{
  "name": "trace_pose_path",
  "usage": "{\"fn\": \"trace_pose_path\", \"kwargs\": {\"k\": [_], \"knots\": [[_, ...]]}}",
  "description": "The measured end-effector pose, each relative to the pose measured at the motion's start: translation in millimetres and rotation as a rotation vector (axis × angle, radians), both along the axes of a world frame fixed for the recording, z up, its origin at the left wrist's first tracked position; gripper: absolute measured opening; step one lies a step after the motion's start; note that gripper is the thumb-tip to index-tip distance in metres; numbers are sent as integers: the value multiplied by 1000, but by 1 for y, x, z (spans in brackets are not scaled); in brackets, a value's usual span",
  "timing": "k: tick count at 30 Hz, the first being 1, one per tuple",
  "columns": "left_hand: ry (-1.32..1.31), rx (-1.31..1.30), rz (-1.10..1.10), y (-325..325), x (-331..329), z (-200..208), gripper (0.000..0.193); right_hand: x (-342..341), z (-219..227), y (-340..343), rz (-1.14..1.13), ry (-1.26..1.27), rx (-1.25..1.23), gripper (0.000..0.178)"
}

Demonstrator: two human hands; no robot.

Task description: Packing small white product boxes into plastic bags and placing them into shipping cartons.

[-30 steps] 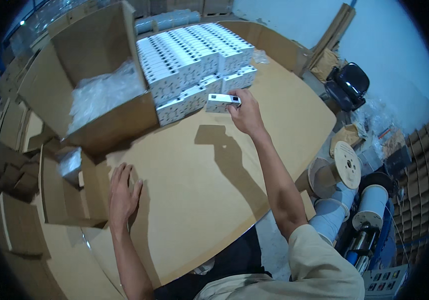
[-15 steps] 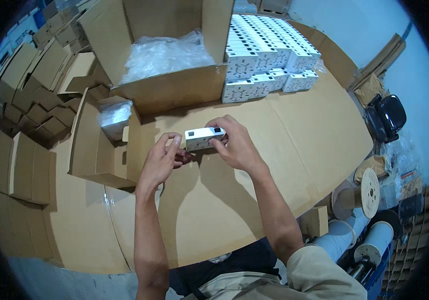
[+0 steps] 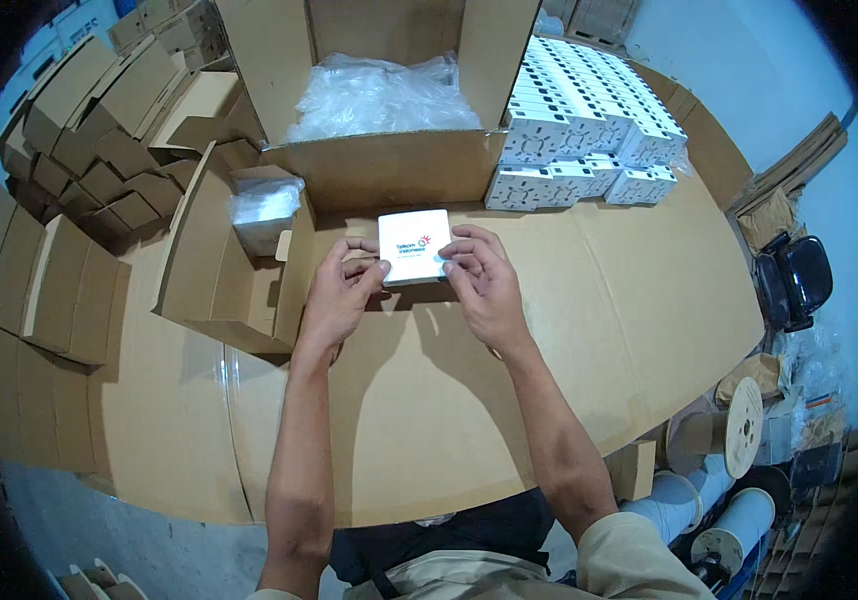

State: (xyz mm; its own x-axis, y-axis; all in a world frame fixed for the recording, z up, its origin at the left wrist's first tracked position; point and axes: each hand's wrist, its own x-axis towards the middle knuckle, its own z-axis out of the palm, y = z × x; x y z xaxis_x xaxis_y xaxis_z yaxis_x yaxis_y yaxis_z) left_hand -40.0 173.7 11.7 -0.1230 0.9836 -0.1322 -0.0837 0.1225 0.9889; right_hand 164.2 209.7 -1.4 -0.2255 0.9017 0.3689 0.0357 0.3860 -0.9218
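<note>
Between my two hands is a small square white box (image 3: 413, 246), its printed flat face turned up toward me. My left hand (image 3: 341, 290) grips its left edge with thumb and fingers. On the right edge my right hand (image 3: 484, 285) pinches it the same way. The box is held above the cardboard-covered table (image 3: 589, 330), casting a shadow below. Just left of my left hand stands an open brown carton (image 3: 189, 270) with a bubble-wrapped item (image 3: 267, 205) at its far end.
A large open carton (image 3: 389, 170) holding clear plastic wrap (image 3: 384, 95) stands at the back. Right of it are stacked rows of white boxes (image 3: 589, 110). Folded brown cartons (image 3: 79, 290) line the left side. Spools (image 3: 744, 425) and a black chair (image 3: 794, 280) stand beyond the table's right edge.
The white box has turned from its narrow side to its printed flat face. My left hand, apart from it before, now grips its left edge. The view has shifted slightly.
</note>
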Motion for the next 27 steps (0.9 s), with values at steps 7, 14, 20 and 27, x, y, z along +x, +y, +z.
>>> {"fn": "trace_pose_path", "kwargs": {"k": [7,14,20,27], "knots": [[114,140,0,3,0,-10,33,1,-8,4,17,3,-151,46],[220,126,-70,4,-7,-24,32,4,-7,5,37,-189,-158,50],[281,124,-69,5,-8,-23,32,6,-7,5,12,-233,-108,45],[322,93,-78,6,-9,-25,34,8,-9,6,51,-242,-135,47]]}}
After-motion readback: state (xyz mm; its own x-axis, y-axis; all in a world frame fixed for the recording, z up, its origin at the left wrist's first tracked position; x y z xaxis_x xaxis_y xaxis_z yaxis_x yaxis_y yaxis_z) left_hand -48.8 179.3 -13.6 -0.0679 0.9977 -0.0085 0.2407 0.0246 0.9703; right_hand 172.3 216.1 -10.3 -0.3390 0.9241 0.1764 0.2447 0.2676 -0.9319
